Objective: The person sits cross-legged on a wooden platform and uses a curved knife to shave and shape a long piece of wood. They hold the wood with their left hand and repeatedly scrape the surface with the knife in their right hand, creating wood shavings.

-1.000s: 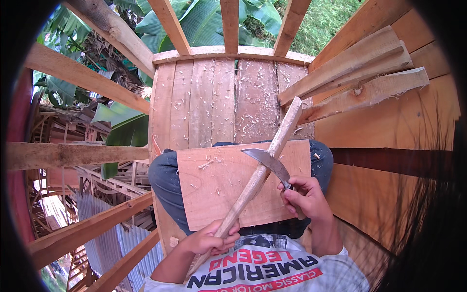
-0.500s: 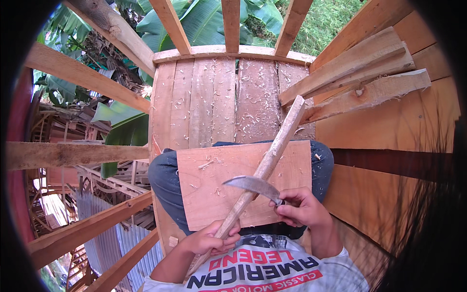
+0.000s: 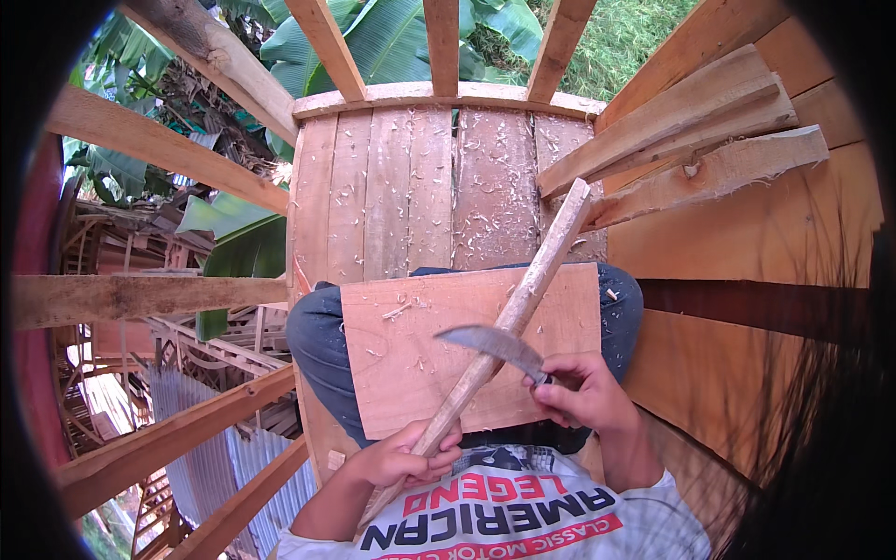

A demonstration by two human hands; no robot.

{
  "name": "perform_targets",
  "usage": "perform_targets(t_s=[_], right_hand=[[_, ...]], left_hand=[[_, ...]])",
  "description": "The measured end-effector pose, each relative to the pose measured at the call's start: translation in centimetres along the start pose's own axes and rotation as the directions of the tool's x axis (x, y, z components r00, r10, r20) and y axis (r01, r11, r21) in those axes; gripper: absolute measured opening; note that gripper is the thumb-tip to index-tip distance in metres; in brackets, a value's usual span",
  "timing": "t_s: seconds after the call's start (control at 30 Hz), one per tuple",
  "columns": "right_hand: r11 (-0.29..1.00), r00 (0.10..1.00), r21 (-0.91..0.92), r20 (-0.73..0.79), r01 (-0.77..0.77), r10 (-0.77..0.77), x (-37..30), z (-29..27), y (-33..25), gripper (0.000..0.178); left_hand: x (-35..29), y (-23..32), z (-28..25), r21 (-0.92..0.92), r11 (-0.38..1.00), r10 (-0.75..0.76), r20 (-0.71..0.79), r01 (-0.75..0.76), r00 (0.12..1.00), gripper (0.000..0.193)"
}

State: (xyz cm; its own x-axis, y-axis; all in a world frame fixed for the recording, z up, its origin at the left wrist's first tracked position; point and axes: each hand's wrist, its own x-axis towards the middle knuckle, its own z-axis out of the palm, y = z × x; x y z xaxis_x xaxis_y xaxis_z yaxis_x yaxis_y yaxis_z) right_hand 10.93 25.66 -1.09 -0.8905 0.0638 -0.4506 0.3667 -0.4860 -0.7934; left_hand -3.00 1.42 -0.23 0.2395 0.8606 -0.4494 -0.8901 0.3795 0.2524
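A long, roughly squared wooden stick [image 3: 539, 281] slants up to the right across my lap. My left hand [image 3: 411, 459] is wrapped round its lower part, near my shirt. In my right hand [image 3: 577, 392] is a curved knife [image 3: 504, 347], its dark handle mostly hidden by my fingers. The blade lies across the middle of the stick and points left; whether its edge is cutting in cannot be made out. Under both rests a flat wooden board [image 3: 392, 373] on my crossed legs, with a few shavings on it.
Curly shavings litter the plank floor [image 3: 387, 196] ahead. Rough timber pieces [image 3: 709, 177] lean at the right, against wooden wall panels [image 3: 737, 252]. Slatted rails [image 3: 149, 299] run along the left and front, with banana leaves [image 3: 364, 51] and corrugated sheets [image 3: 201, 439] beyond.
The knife blade has shifted slightly up and to the right, along the stick, and its tilt has altered a little. My left hand keeps its hold in the same place.
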Motion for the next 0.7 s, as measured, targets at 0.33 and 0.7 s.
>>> perform_targets(t_s=[0.33, 0.7], right_hand=[[0.997, 0.993, 0.079, -0.115, 0.022, -0.012, 0.4, -1.7, -0.9, 0.016], [0.988, 0.952, -0.009, -0.266, 0.156, -0.153, 0.4, -1.4, 0.2, 0.016]], left_hand=[[0.3, 0.1, 0.0, -0.01, 1.0, -0.006, -0.052, 0.005, 0.999, 0.028], [0.2, 0.0, 0.2, -0.01, 1.0, -0.005, -0.062, 0.005, 0.998, 0.032]])
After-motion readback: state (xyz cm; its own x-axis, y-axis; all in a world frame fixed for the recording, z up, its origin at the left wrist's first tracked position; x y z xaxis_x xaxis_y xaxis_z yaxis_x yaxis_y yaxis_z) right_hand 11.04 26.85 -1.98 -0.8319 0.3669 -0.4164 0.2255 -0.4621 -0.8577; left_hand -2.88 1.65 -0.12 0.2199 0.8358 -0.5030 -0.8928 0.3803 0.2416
